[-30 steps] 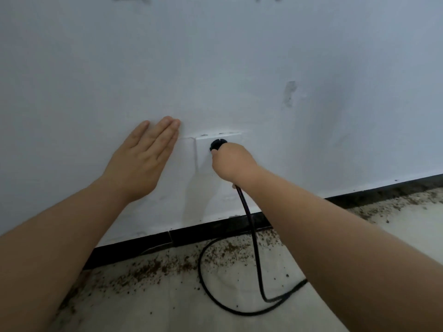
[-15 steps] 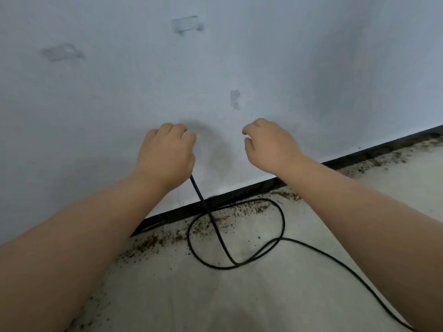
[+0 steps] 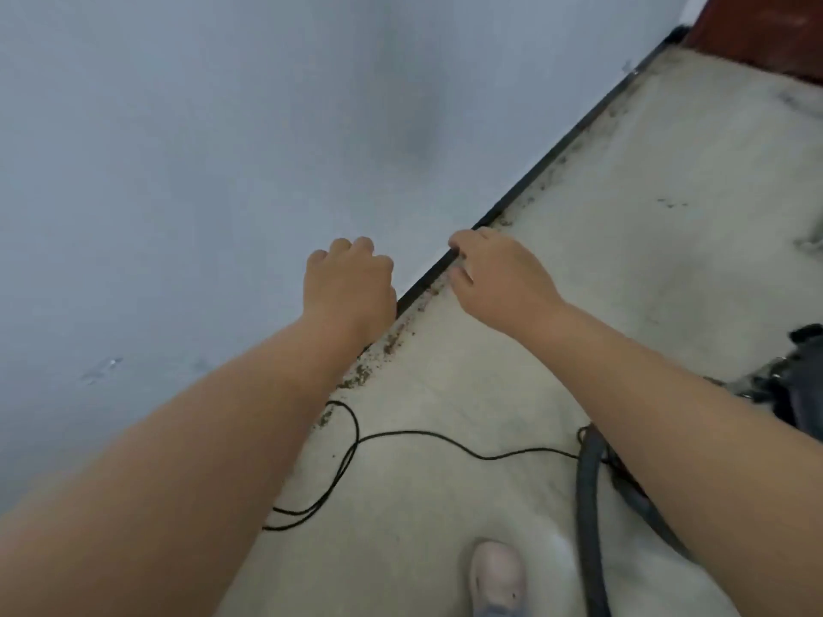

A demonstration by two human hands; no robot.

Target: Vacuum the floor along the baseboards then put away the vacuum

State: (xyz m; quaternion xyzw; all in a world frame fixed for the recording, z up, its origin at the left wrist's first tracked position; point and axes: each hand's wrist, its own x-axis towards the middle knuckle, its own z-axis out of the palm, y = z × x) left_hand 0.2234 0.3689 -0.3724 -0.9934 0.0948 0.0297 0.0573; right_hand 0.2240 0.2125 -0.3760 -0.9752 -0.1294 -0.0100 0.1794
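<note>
The vacuum [image 3: 801, 376] was cut off at the right edge, a dark blurred body partly behind the right forearm, so its shape could not be made out. Its grey hose [image 3: 587, 518] ran roughly toward the viewer and out at the bottom edge, its upper end hidden by that forearm. The black cord [image 3: 401, 434] lay on the floor [image 3: 645, 193], trailing left from the hose into a loose loop below the left forearm. All of it lay well below and apart from both hands. The left hand [image 3: 349, 289] was curled, knuckles up; whether it held anything could not be told. The right hand [image 3: 501, 278] hung loosely curled, holding nothing. Between them ran the black baseboard [image 3: 556, 158], diagonal, with brown debris [image 3: 392, 340] along it. A pale shoe [image 3: 496, 576] showed below.
</note>
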